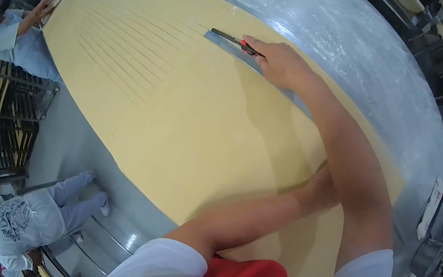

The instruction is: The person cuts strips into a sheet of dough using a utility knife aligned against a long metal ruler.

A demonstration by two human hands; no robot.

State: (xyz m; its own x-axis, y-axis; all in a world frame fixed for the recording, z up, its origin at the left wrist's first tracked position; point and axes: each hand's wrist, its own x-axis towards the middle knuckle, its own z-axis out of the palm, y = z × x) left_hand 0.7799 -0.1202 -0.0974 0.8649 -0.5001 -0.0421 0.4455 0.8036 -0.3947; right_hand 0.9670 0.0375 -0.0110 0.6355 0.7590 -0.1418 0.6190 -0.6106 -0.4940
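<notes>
A large pale-yellow sheet of dough (187, 133) covers the worktop in front of me, with several parallel slits in its far left part. My right hand (280, 62) reaches out over the far edge side, its fingers closed round a black and red utility knife (247, 48). Under the knife, a long metal ruler (235, 51) lies slantwise on the sheet and runs back beneath my right forearm. My left arm crosses below the right one. Of my left hand (324, 179) only the wrist side shows; its fingers are hidden behind my right forearm.
A grey metal worktop (361, 62) extends beyond the sheet. At the sheet's far left end stands a person (28, 44) with an arm at its edge. Another person (35, 219) bends at lower left, near a tray rack (5, 116). Shelves and utensils line the right side.
</notes>
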